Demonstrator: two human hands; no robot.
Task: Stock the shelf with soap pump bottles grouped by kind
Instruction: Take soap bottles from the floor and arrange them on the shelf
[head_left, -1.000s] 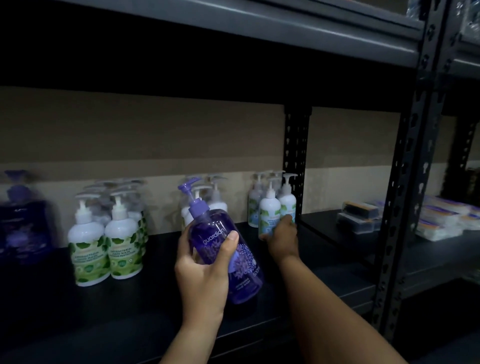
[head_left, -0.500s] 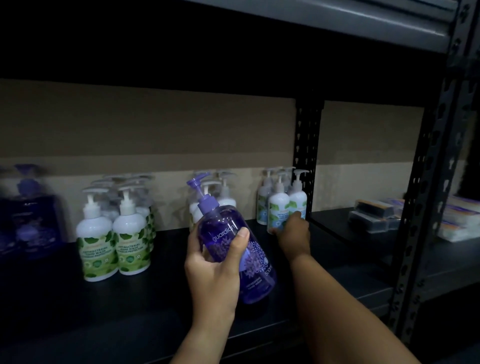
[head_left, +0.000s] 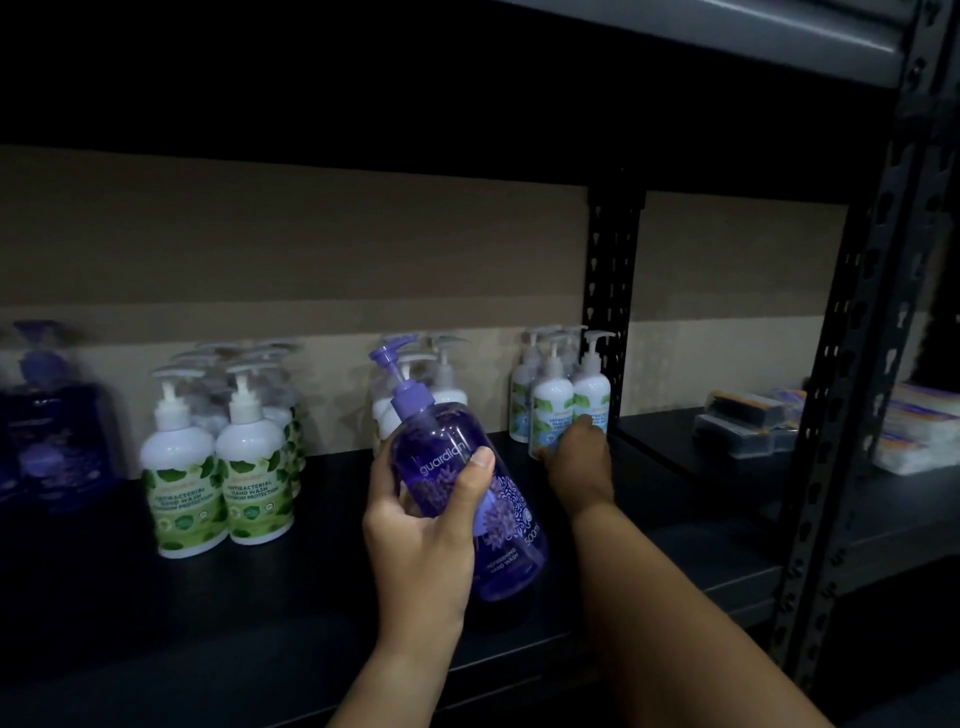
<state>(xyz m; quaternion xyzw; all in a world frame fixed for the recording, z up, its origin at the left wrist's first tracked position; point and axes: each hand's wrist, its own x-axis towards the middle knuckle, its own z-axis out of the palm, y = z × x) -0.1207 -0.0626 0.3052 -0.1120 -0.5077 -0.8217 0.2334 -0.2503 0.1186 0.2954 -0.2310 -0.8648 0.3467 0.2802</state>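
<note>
My left hand (head_left: 421, 525) grips a clear purple pump bottle (head_left: 452, 457) marked "guardian", tilted, just above the black shelf (head_left: 260, 597). My right hand (head_left: 576, 460) reaches to the back right and curls round the base of the front white bottle with a blue-green label (head_left: 550, 408). That bottle stands in a small group beside the shelf's upright post (head_left: 608, 312). A group of white bottles with green leaf labels (head_left: 218, 488) stands at the left. More white pump bottles (head_left: 444, 384) stand partly hidden behind the purple bottle.
Dark purple bottles (head_left: 47, 415) stand dimly at the far left. The neighbouring bay on the right holds flat wrapped packs (head_left: 748, 421). A perforated front post (head_left: 852, 415) rises at the right. Bare shelf lies in front of the bottle groups.
Both hands keep their holds and barely move against the shelf. The view has drifted slightly, so everything sits a little further right in the picture.
</note>
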